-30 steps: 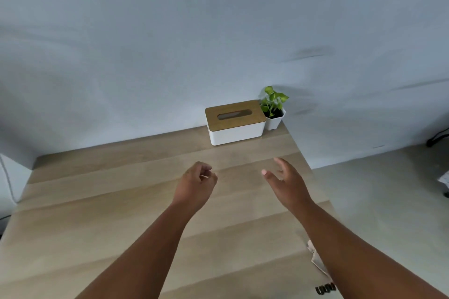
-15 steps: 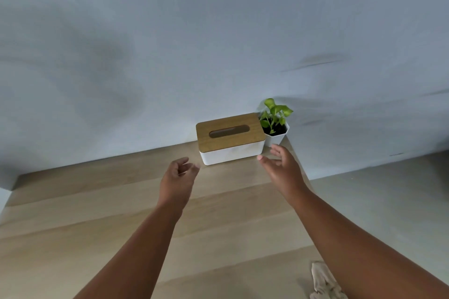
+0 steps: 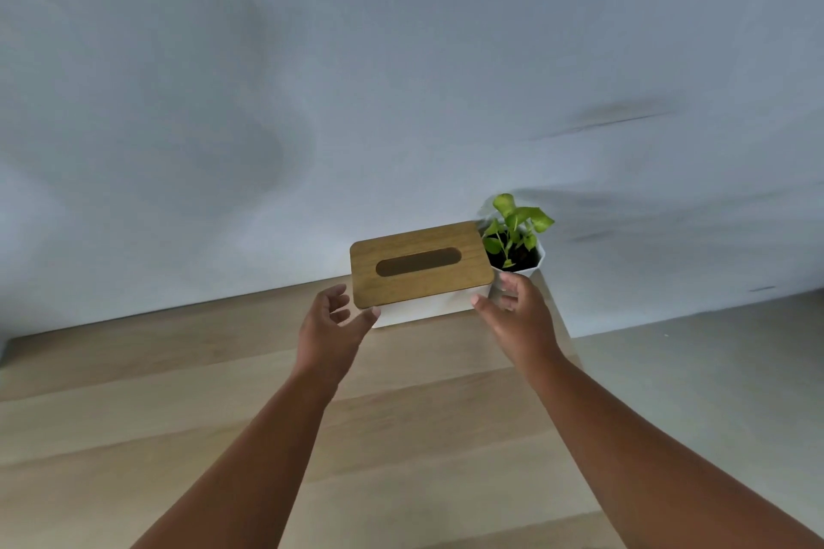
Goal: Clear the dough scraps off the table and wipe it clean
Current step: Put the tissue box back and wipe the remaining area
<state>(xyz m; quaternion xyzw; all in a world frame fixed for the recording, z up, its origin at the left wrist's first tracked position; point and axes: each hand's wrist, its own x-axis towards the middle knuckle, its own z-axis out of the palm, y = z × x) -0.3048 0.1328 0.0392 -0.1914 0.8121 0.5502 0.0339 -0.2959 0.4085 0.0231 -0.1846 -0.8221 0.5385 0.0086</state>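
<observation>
Both hands advanced since earlier frame — left hand (image 3: 329,325) and right hand (image 3: 519,313) now flank tissue box (image 3: 421,265), fingers spread, not gripping. Box stands on counter (image 3: 178,392) by wall, beside potted plant (image 3: 515,236). Dough scraps not visible.

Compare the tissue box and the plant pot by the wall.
The tissue box is wide and rectangular with a slotted wooden lid; the plant pot is smaller, faceted and open-topped, holding green leaves. Both hands reach toward the tissue box, not the plant pot. Both have white bodies and stand side by side on the table.
</observation>
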